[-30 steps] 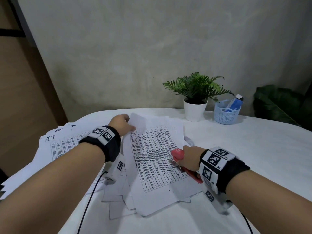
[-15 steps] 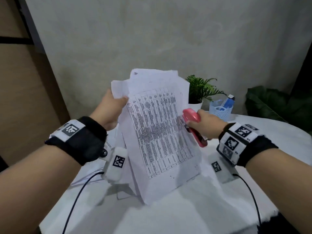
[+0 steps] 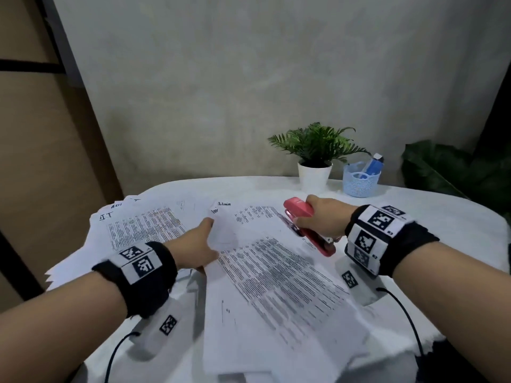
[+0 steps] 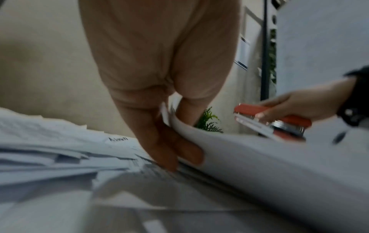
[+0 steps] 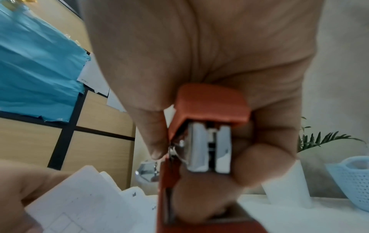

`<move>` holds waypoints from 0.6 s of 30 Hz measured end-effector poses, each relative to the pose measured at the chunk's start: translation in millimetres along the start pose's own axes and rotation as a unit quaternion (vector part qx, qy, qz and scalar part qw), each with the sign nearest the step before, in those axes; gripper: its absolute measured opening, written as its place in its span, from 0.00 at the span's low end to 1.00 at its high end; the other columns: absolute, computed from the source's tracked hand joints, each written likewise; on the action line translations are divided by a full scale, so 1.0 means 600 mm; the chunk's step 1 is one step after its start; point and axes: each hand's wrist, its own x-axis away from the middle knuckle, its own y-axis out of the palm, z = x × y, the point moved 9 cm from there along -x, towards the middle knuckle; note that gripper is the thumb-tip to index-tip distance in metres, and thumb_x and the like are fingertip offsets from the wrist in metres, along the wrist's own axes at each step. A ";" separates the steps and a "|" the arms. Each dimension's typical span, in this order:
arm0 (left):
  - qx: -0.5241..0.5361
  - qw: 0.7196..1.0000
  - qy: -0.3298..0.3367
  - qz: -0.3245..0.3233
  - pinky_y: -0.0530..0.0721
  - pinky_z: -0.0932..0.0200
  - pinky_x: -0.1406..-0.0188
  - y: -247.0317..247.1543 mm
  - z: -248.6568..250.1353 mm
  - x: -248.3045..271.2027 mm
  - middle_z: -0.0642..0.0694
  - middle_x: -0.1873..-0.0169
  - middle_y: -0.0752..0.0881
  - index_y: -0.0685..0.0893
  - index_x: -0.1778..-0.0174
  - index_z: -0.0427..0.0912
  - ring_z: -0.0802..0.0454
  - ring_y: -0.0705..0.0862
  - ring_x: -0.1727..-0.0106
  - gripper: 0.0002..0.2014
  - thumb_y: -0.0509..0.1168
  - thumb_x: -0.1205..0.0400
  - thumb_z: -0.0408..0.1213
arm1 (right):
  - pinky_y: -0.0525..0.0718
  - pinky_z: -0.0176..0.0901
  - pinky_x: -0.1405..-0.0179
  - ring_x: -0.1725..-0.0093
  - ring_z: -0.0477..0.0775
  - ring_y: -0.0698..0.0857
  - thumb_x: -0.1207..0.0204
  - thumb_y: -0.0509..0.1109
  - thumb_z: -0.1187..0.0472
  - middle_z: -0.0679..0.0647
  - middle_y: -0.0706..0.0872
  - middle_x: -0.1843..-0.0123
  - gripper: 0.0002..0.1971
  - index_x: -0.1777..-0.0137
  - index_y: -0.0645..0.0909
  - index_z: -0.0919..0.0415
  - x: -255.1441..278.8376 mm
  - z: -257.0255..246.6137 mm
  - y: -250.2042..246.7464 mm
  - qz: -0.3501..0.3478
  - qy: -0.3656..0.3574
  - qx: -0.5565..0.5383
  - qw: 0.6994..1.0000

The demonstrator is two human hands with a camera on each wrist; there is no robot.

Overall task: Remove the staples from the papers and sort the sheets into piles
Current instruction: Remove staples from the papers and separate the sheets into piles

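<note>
Over bench (image 3: pixel 414 217) | papers (image 3: pixel 276 272) lowered from mid-air, now lying flat | left hand (image 3: pixel 193 251) pinching top sheet's edge, peeling it up | right hand (image 3: pixel 322 217) gripping red stapler (image 3: pixel 300 214) beside papers | staple probably out, blurred | sorting onto left pile (image 3: pixel 143 225) next

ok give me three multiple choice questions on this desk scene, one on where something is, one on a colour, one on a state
1. Where is the blue basket?
A. right of the potted plant
B. on the left paper pile
C. under the table

2. What colour is the stapler?
A. green
B. red
C. black

3. What is the left hand doing?
A. lying flat and empty
B. holding a pen
C. pinching the edge of the sheets

Answers:
1. A, the head view shows it beside the white pot.
2. B, its body is red in the right hand.
3. C, the left wrist view shows thumb and fingers on either side of the paper edge.
</note>
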 end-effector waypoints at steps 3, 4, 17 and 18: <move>0.007 0.999 0.004 -0.041 0.86 0.47 0.45 0.025 0.001 0.008 0.42 0.38 0.80 0.50 0.18 0.47 0.44 0.83 0.43 0.47 0.73 0.27 0.45 | 0.76 0.43 0.61 0.56 0.55 0.78 0.20 0.61 0.47 0.55 0.78 0.50 0.21 0.36 0.68 0.61 -0.003 0.000 0.019 -0.021 0.003 0.010 1.000; -0.004 0.999 0.003 -0.046 0.86 0.49 0.44 0.031 0.002 0.010 0.42 0.36 0.79 0.49 0.18 0.45 0.44 0.82 0.42 0.48 0.74 0.26 0.44 | 0.76 0.43 0.62 0.56 0.55 0.78 0.20 0.61 0.47 0.56 0.79 0.49 0.22 0.35 0.68 0.62 -0.004 0.000 0.027 -0.030 0.004 0.019 0.999; -0.280 0.957 0.053 -0.055 0.62 0.43 0.21 -0.017 0.067 -0.028 0.46 0.17 0.54 0.52 0.17 0.49 0.45 0.62 0.19 0.40 0.61 0.20 0.60 | 0.73 0.45 0.46 0.58 0.45 0.73 0.23 0.65 0.46 0.47 0.75 0.54 0.14 0.51 0.72 0.57 -0.056 -0.026 0.111 -0.118 -0.011 0.194 0.974; -0.296 0.949 0.052 -0.094 0.61 0.43 0.21 0.009 0.065 -0.036 0.47 0.17 0.55 0.53 0.17 0.48 0.46 0.62 0.19 0.39 0.58 0.19 0.61 | 0.73 0.43 0.52 0.61 0.46 0.73 0.26 0.68 0.46 0.46 0.73 0.57 0.16 0.50 0.74 0.57 -0.067 -0.026 0.107 -0.091 -0.008 0.184 0.979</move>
